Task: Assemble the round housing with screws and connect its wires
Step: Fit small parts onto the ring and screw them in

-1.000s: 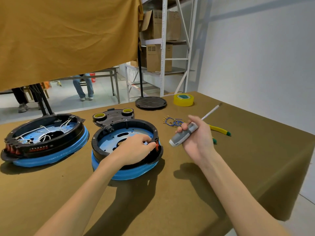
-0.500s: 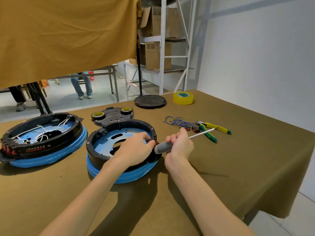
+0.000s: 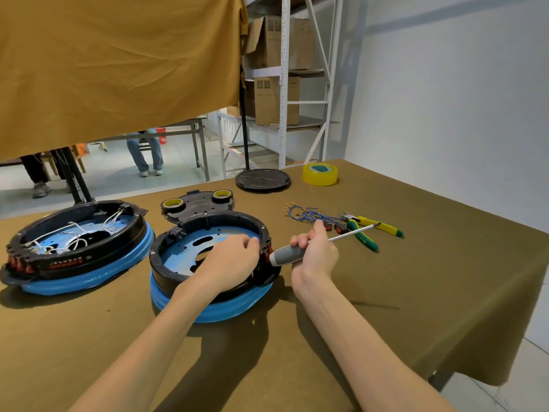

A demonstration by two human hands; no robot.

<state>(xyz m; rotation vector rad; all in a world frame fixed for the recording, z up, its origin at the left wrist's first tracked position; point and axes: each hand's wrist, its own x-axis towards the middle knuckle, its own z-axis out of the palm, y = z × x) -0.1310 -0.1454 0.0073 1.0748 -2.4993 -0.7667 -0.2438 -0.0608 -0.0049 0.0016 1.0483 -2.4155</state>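
The right hand (image 3: 315,254) is wrapped round the grey handle of a screwdriver (image 3: 312,245), whose thin shaft points away from the housing toward the tabletop's right edge, so the tip faces the wrong way for driving anything. The left hand (image 3: 234,260) reaches into the round housing (image 3: 184,281), fingers curled at the inner wall on its right side; whether it pinches a screw or a small part there I cannot tell. The housing sits near the middle of the tabletop, toward the front edge, resting on its blue ring.

The trouble I'd expect: turning the screwdriver round one-handed could let it slip, or its shaft could sweep into the loose blue wires (image 3: 306,214) and the pliers (image 3: 371,230) lying just beyond it. If the left hand eases off, the housing may rock on its ring, and any small screw would vanish inside.
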